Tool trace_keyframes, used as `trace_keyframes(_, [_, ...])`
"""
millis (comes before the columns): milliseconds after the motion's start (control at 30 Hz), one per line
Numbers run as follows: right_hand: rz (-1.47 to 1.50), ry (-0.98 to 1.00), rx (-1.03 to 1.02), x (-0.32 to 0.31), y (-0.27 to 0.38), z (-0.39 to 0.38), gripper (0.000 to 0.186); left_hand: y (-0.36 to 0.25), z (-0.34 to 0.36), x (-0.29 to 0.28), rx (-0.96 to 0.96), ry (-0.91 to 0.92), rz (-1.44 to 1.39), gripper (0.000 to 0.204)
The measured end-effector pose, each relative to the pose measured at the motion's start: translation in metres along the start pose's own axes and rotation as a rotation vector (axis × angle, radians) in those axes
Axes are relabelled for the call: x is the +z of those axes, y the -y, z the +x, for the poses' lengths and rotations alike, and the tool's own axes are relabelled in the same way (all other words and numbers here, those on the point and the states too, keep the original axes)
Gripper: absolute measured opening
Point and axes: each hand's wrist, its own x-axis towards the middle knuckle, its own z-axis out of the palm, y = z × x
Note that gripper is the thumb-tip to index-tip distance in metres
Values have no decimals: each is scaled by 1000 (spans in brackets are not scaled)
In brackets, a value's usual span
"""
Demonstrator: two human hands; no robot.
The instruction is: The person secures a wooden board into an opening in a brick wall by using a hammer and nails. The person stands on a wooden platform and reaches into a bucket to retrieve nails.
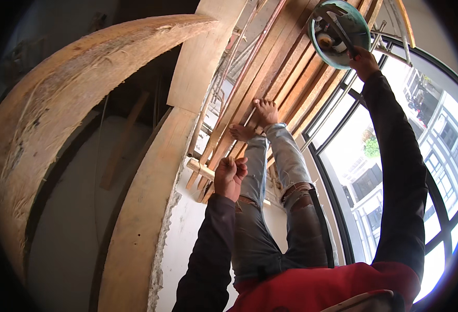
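Plank platform [281,62]: under both bare feet [265,112].
Wooden beam [99,62]: rough-faced, left side, well apart from both hands.
Bucket [361,31]: green, over planks, front right.
Hammer [342,32]: at bucket mouth. Step looks like handling it there; in or out, can't tell. Next move probably calls for a firm handle grip, head kept clear of rim.
Hammer axis: oblique, head up-left and away from person, handle end down-right in hand.
Right hand [364,63]: fingers wrapped round handle.
Left hand [230,179]: fingers curled, thumb against them; can't tell if pinching anything.
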Motion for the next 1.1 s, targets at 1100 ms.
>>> trace_keyframes(1100, [1128,335,571,186,219,-237,22,-17,48,4,-141,152,1,22])
